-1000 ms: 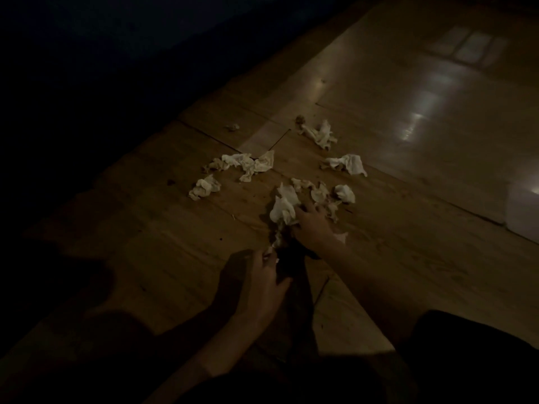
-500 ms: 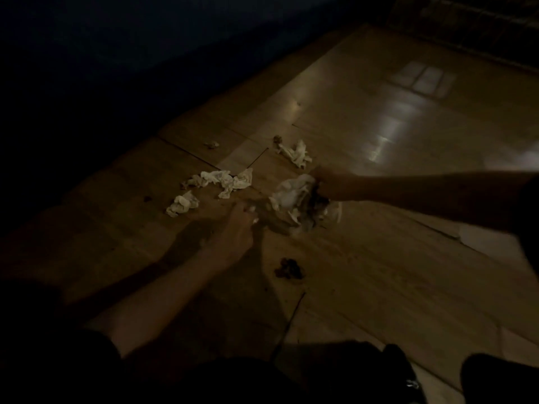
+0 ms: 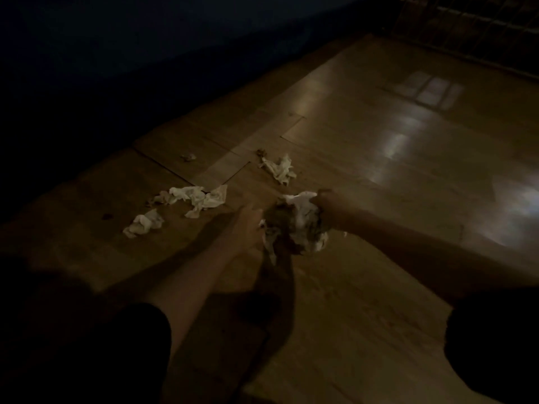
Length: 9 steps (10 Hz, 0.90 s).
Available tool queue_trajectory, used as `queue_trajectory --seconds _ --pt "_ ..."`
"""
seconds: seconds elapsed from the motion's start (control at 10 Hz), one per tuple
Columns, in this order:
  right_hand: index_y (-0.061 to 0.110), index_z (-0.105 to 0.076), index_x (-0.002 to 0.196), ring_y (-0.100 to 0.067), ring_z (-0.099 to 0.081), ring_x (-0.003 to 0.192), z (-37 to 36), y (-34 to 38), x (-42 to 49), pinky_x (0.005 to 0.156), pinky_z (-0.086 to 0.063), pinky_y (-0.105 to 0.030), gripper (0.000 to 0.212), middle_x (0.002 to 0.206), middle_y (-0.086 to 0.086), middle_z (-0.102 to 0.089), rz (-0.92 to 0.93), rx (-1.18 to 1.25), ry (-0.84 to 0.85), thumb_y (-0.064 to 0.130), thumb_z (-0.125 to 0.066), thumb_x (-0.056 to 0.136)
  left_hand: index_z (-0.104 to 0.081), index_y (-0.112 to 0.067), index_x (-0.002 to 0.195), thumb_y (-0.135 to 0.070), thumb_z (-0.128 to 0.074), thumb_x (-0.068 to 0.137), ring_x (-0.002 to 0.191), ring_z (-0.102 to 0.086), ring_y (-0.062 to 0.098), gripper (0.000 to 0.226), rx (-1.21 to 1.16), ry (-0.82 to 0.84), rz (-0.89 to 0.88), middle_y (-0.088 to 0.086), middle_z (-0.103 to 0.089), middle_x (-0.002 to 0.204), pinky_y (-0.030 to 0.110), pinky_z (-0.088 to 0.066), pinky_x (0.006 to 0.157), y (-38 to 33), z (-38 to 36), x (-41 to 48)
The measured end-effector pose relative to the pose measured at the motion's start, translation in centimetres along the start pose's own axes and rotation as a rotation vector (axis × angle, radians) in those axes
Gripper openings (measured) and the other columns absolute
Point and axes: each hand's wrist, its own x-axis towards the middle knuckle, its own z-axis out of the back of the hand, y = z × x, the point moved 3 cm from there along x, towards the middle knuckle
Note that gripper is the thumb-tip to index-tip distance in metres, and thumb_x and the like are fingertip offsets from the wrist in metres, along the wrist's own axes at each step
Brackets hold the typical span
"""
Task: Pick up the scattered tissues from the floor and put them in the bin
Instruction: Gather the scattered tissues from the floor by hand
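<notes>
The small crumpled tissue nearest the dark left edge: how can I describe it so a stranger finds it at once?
Start from the wooden floor and go left of the left hand. Just below the long spread-out tissue lies the small crumpled tissue. It is the lowest and leftmost white piece, compact, not stretched out.

glossy wooden floor (image 3: 364, 301), dark wall (image 3: 145, 53)

Glossy wooden floor (image 3: 364, 158) — crumpled tissues (image 3: 198, 199) lie scattered on it, small scraps (image 3: 188, 156) beside them.
</notes>
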Motion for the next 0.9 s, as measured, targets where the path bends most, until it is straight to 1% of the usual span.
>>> queue_trajectory --seconds 0.1,0.2,0.3,0.4,0.5,0.6,0.7,0.8,0.9 --pt "0.004 -0.052 0.123 -0.039 -0.047 0.118 -2.9 -2.1 2.3 0.096 -0.042 -0.04 0.036 0.128 -0.021 -0.047 0.005 0.05 -0.017 0.008 -0.054 0.087 -0.058 -0.006 0.11 -0.027 -0.057 0.085 0.11 -0.05 0.033 0.033 0.004 -0.105 0.153 0.017 -0.054 0.118 0.044 -0.044 0.092 -0.5 -2.4 -0.9" --pt "0.013 -0.038 0.134 -0.044 -0.032 0.128 -6.2 -1.1 2.8 0.101 -0.036 -0.048 0.051 0.143 -0.022 -0.03 -0.014 0.056 0.034 0.028 -0.055 0.088 -0.065 -0.01 0.101 -0.017 -0.053 0.088 0.108 -0.05 0.033 0.019 -0.018 -0.197 0.11 0.016 -0.059 0.11 0.039 -0.044 0.089 -0.9 -3.7 -1.8" --pt "0.017 -0.028 0.139 -0.047 -0.021 0.131 -10.0 0.8 1.5 0.106 -0.029 -0.054 0.061 0.144 -0.022 -0.023 -0.017 0.095 -0.037 0.029 -0.056 0.086 -0.07 -0.012 0.09 -0.007 -0.054 0.086 0.094 -0.058 0.022 0.017 -0.047 -0.195 0.067 0.008 -0.065 0.097 0.026 -0.044 0.072 0.7 -3.7 -1.9" --pt "0.014 -0.034 0.136 -0.039 -0.031 0.124 -11.9 0.5 0.7 0.1 -0.037 -0.045 0.056 0.136 -0.019 -0.031 0.042 0.095 -0.134 0.01 -0.054 0.085 -0.073 -0.01 0.081 -0.001 -0.058 0.082 0.088 -0.063 0.014 0.018 -0.127 -0.162 0.105 0.006 -0.071 0.093 0.017 -0.042 0.07 1.1 -2.6 -3.2" --pt "0.013 -0.042 0.132 -0.04 -0.042 0.114 -11.5 -1.0 1.7 0.094 -0.041 -0.046 0.052 0.127 -0.022 -0.042 0.112 0.143 -0.12 0.01 -0.056 0.082 -0.074 -0.009 0.086 0.002 -0.061 0.08 0.09 -0.063 0.015 0.018 -0.175 -0.181 0.108 0.009 -0.071 0.096 0.018 -0.042 0.076 1.0 -1.7 -5.9" --pt "0.007 -0.057 0.115 -0.035 -0.047 0.112 -9.5 -1.5 1.5 0.092 -0.042 -0.041 0.032 0.118 -0.02 -0.053 0.095 0.285 -0.125 0.011 -0.06 0.083 -0.071 -0.013 0.094 -0.003 -0.058 0.084 0.095 -0.059 0.016 0.019 -0.128 -0.082 -0.056 0.008 -0.067 0.102 0.024 -0.048 0.081 0.1 -2.3 -9.8" --pt "0.007 -0.06 0.109 -0.027 -0.055 0.103 -7.6 -2.2 0.9 0.079 -0.044 -0.033 0.026 0.11 -0.014 -0.061 0.016 0.403 -0.135 0.012 -0.063 0.084 -0.067 -0.011 0.1 -0.019 -0.051 0.089 0.102 -0.055 0.027 0.021 0.007 0.034 -0.163 0.012 -0.062 0.111 0.035 -0.047 0.087 -1.6 -3.9 -13.3" --pt "0.012 -0.06 0.109 -0.027 -0.059 0.098 -7.2 -3.0 0.2 0.075 -0.047 -0.034 0.028 0.108 -0.013 -0.062 -0.042 0.494 -0.169 0.016 -0.065 0.082 -0.059 -0.008 0.111 -0.039 -0.043 0.085 0.108 -0.052 0.031 0.043 0.06 0.066 -0.136 0.014 -0.057 0.12 0.036 -0.048 0.085 -2.8 -5.1 -14.9" --pt "0.012 -0.056 0.114 -0.023 -0.056 0.097 -7.6 -3.8 0.0 0.073 -0.042 -0.03 0.034 0.111 -0.011 -0.059 -0.069 0.48 -0.151 0.017 -0.066 0.082 -0.057 -0.006 0.114 -0.027 -0.051 0.088 0.113 -0.05 0.031 0.034 0.085 0.103 -0.115 0.014 -0.056 0.123 0.037 -0.046 0.089 -3.6 -6.2 -15.2"
